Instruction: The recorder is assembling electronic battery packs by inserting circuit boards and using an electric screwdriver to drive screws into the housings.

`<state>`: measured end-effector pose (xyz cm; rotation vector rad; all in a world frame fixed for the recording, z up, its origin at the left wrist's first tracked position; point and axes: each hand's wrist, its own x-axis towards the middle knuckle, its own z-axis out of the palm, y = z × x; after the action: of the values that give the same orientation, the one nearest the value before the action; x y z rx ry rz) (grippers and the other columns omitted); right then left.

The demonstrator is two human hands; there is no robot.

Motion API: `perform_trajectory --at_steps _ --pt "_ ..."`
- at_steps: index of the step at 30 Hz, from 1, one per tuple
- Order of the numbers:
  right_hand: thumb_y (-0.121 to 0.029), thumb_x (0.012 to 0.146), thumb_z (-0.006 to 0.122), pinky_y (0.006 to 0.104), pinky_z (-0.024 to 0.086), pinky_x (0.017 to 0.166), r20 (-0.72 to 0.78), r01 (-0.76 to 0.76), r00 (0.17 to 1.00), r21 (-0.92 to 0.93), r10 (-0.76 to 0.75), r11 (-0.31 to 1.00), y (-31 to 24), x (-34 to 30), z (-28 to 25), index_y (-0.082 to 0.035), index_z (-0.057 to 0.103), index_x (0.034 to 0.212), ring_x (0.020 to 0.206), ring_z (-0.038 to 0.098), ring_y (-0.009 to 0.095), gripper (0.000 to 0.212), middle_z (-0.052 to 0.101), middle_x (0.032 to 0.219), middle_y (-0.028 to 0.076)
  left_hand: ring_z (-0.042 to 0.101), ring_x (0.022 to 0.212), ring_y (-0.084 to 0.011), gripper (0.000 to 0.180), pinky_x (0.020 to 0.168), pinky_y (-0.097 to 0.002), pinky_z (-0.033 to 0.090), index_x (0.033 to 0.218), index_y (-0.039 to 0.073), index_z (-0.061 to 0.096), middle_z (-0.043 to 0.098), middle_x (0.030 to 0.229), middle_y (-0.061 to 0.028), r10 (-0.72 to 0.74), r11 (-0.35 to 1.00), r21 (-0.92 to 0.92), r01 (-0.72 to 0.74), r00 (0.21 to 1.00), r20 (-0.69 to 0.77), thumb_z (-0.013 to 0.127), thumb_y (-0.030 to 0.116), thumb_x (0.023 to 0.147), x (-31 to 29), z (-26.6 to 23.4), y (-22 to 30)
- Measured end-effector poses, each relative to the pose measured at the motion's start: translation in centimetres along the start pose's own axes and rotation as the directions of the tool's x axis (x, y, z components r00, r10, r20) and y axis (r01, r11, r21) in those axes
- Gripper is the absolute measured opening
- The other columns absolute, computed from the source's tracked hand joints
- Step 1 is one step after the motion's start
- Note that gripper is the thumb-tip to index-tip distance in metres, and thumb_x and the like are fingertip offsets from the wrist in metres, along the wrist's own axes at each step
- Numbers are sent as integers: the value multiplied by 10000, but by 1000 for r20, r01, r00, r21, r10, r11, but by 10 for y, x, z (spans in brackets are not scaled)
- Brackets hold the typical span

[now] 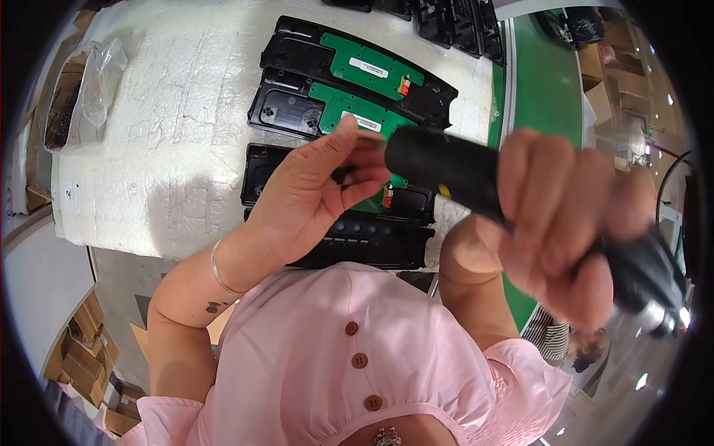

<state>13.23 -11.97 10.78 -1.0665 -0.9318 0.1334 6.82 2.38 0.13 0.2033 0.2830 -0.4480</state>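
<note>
My right hand (554,212) is wrapped round a black electric screwdriver (446,160), raised over the table's right side with its nose pointing left. Its grip is a little blurred. At the nose, my left hand (312,178) has thumb and fingers drawn together close to the tip; whatever small thing they pinch is hidden. Beneath both hands lie long black plastic housings with green circuit boards. The farthest housing (297,48) shows its board (364,65) fully. A second housing (279,104) is partly covered by my left hand, and a third (260,167) mostly so.
A black panel (379,241) lies along the near edge of the white foam-covered table (178,97). More black housings (454,26) stand at the far right. A box lined with clear plastic (89,97) holds small dark parts at the left. Cardboard boxes (85,357) sit below left.
</note>
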Motion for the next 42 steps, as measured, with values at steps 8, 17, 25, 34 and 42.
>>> perform_trajectory --at_steps 8,17,25,34,42 --pt "-59 684 427 335 368 553 -287 -103 954 -63 81 993 76 12 -25 -40 489 882 481 382 156 209 398 567 47 547 1013 -291 320 871 -310 471 1133 -55 438 536 1077 -213 -106 982 144 120 989 -100 329 178 942 -11 -1 3" --pt "-51 692 499 307 377 502 -295 -191 940 -32 174 981 81 25 -19 -26 467 844 476 406 153 157 430 590 61 611 817 -173 196 664 -232 509 991 10 511 605 882 -110 -107 942 321 95 994 19 436 174 915 -16 -14 10" --pt "-66 688 586 266 369 464 -342 -271 904 11 258 963 82 24 -15 -36 426 836 454 410 144 220 449 594 59 601 786 -115 150 702 -195 507 953 23 584 614 861 -48 66 981 193 -33 985 -162 549 130 853 -15 -9 12" --pt "-27 654 608 210 364 575 40 38 998 108 -42 993 11 14 6 -96 475 933 520 460 68 317 494 619 -49 600 729 -92 152 640 -173 515 895 39 584 606 827 -42 91 996 -19 -92 994 -57 560 182 849 -5 -19 14" --pt "-49 690 565 231 357 535 -11 105 994 -10 -105 994 29 12 16 -79 455 957 494 436 76 290 467 593 -37 596 732 -95 207 643 -175 510 897 34 579 599 833 -43 64 996 -64 -67 997 -42 551 234 854 -7 -23 14"
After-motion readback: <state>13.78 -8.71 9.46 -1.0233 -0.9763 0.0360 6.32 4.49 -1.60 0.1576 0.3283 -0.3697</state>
